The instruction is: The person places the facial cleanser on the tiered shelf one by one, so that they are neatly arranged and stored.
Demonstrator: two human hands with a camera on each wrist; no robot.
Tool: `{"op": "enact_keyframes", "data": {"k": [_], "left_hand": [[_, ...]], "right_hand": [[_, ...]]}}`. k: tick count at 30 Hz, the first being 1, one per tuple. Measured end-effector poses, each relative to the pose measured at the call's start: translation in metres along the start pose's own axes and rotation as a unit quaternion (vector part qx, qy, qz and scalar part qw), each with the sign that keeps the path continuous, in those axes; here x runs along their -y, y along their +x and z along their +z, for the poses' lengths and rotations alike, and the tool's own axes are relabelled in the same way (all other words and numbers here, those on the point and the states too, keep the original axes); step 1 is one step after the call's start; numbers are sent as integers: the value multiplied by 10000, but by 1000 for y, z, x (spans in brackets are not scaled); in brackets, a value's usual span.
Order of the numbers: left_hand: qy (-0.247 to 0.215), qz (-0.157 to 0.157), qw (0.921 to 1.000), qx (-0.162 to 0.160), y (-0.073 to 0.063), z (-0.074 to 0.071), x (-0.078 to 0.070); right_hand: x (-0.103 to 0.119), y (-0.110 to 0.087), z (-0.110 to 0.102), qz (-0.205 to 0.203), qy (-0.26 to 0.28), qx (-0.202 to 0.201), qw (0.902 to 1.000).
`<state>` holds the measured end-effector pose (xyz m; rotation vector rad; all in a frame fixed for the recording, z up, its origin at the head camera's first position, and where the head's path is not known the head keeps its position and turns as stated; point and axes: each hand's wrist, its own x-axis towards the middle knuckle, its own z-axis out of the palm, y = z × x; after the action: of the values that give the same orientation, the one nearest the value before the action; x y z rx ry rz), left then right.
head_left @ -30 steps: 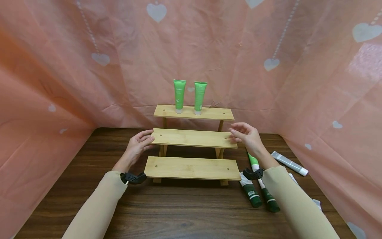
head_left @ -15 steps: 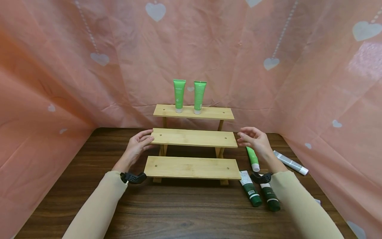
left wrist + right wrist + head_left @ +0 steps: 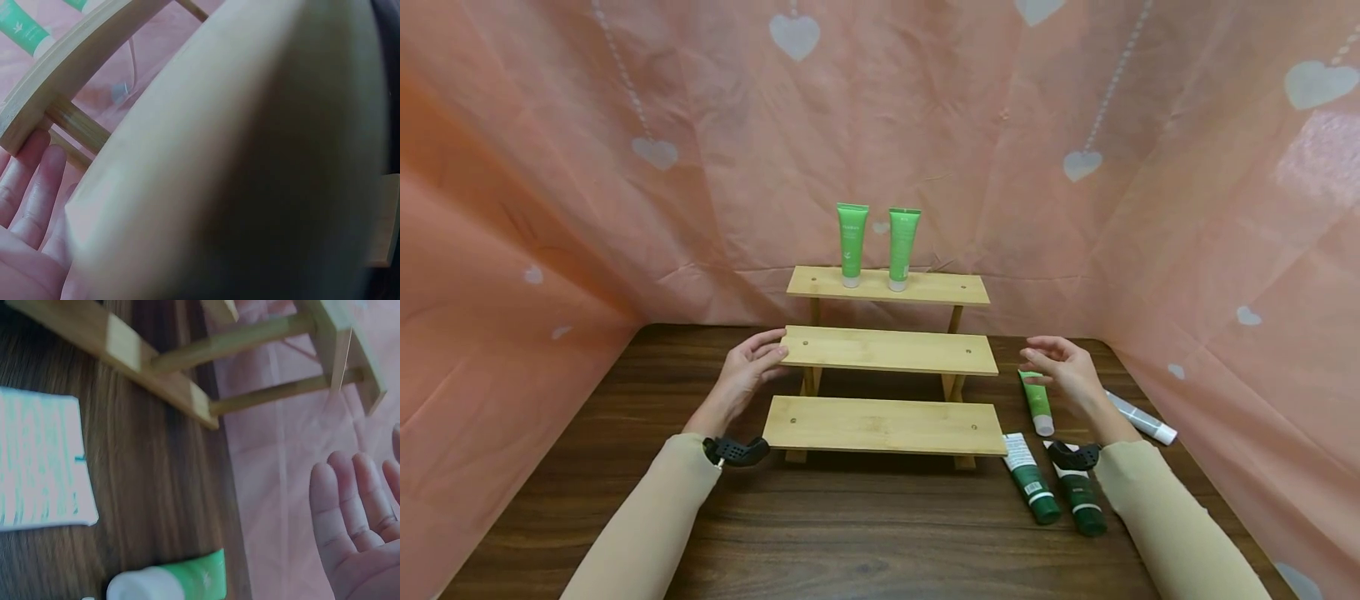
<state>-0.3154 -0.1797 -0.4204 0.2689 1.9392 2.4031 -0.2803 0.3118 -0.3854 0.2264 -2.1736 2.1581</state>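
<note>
A three-tier wooden stand [image 3: 880, 423] stands on the dark table. My left hand [image 3: 748, 367] rests against the left end of its middle shelf [image 3: 887, 348], fingertips and thumb at the board's edge. In the left wrist view the fingers [image 3: 37, 194] look nearly straight, while a blurred board hides much of that view. My right hand [image 3: 1063, 371] hovers to the right of the stand, apart from it, its fingers loosely bent and holding nothing. Under it lies a green tube with a white cap [image 3: 1039, 408]. Two green tubes [image 3: 852, 246] stand upright on the top shelf [image 3: 940, 287].
At the stand's right front, two white tubes with dark green caps lie on the table, one nearer the stand [image 3: 1032, 479] and one beside my right wrist [image 3: 1081, 500]. A grey tube [image 3: 1142, 419] lies farther right. Pink cloth [image 3: 970, 150] with hearts encloses the back and sides.
My right hand has drawn away from the middle shelf's right end, moving right and slightly down, uncovering the green tube on the table. The left hand has stayed at the shelf's left end.
</note>
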Motion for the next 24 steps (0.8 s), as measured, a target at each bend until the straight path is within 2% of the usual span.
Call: {"op": "enact_keyframes", "data": {"k": [7, 14, 20, 24], "left_hand": [[-65, 4, 10000, 31, 1, -1, 0], [-179, 9, 9998, 36, 1, -1, 1], [-164, 1, 9999, 39, 0, 0, 2], [-175, -1, 9998, 31, 0, -1, 1]], "right_hand": [[-9, 0, -14, 567, -488, -129, 9971], [-22, -1, -29, 1131, -1064, -406, 9870], [-33, -1, -39, 1440, -1076, -730, 9810], [-35, -1, -42, 1676, -1195, -706, 9760]]}}
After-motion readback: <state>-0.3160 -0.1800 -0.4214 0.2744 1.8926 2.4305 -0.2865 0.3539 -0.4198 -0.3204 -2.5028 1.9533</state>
